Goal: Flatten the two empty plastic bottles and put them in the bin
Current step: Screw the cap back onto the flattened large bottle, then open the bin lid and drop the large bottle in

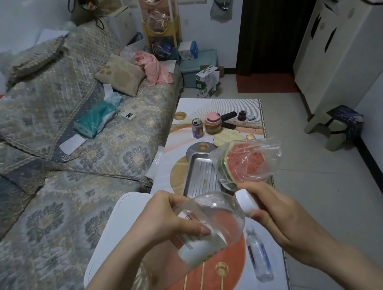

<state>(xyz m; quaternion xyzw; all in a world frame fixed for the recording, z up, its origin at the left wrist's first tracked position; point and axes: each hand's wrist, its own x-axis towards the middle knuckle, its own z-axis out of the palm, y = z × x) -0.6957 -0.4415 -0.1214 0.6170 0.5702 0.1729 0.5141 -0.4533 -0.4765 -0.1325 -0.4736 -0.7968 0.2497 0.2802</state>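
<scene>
I hold a clear plastic bottle (214,222) with a white and orange label over the low table (214,104). My left hand (167,220) is wrapped around its body. The fingers of my right hand (275,209) pinch its white cap (247,200). The bottle points up and to the right. A second, smaller clear bottle (259,258) with a blue label lies flat on the table below my right hand. A white bin (102,251) stands between the table and the sofa, under my left forearm, and its inside is mostly hidden.
A metal tray (198,174) sits on the table beyond my hands, with a watermelon slice in a plastic bag (246,160) on its right edge. Farther back stand a can (197,127), a pink container (213,122) and remotes. A patterned sofa (67,143) runs along the left.
</scene>
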